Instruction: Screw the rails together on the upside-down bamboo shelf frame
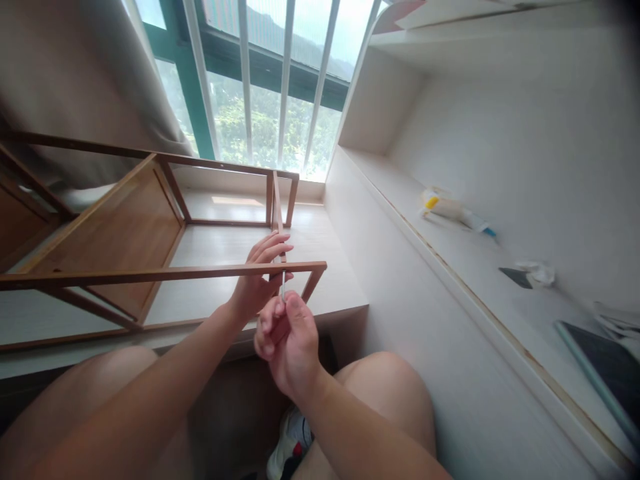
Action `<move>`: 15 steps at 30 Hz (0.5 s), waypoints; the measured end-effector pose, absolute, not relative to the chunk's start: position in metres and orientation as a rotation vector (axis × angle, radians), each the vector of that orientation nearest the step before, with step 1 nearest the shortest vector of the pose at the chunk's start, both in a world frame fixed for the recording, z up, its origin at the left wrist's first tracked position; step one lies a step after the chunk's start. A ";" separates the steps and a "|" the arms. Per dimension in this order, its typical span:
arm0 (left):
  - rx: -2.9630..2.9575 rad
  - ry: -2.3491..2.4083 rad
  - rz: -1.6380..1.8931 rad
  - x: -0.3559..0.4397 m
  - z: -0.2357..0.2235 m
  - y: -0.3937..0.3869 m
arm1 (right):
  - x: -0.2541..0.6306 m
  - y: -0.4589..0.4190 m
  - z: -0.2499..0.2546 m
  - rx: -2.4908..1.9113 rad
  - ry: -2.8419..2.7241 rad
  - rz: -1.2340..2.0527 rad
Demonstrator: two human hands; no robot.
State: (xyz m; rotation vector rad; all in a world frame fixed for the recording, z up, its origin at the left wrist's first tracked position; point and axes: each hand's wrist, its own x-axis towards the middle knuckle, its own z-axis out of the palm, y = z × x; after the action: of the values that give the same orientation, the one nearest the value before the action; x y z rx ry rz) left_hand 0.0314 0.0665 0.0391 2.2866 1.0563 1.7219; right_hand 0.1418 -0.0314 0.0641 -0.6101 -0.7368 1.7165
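Observation:
A brown wooden rack frame (230,271) lies on its side across the pale surface by the window. My left hand (257,277) reaches behind its near rail and is closed around a short wooden crossbar (279,213) where it meets that rail. My right hand (293,337) is below the rail, thumb and fingers pinching a thin silver hex key (283,285). The shaft points up, its tip against the rail near the crossbar joint. The key's lower end is hidden in my fingers.
To the right, a white desk (450,287) holds a plastic packet (453,210), a crumpled wrapper (540,273) and a dark flat device (600,373). A barred window (270,87) is ahead, with a curtain (85,80) at left. My knees are below the rack; a shoe (287,443) shows between them.

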 end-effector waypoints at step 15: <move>2.323 1.098 1.743 0.034 0.050 0.065 | 0.178 -0.005 0.070 -1.172 -1.891 0.239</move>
State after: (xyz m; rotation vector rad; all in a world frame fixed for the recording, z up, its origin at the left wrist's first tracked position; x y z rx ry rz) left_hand 0.0339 0.0647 0.0502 2.3230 1.0975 1.7431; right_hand 0.1782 -0.0046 0.0697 -1.1723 -1.8909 0.2391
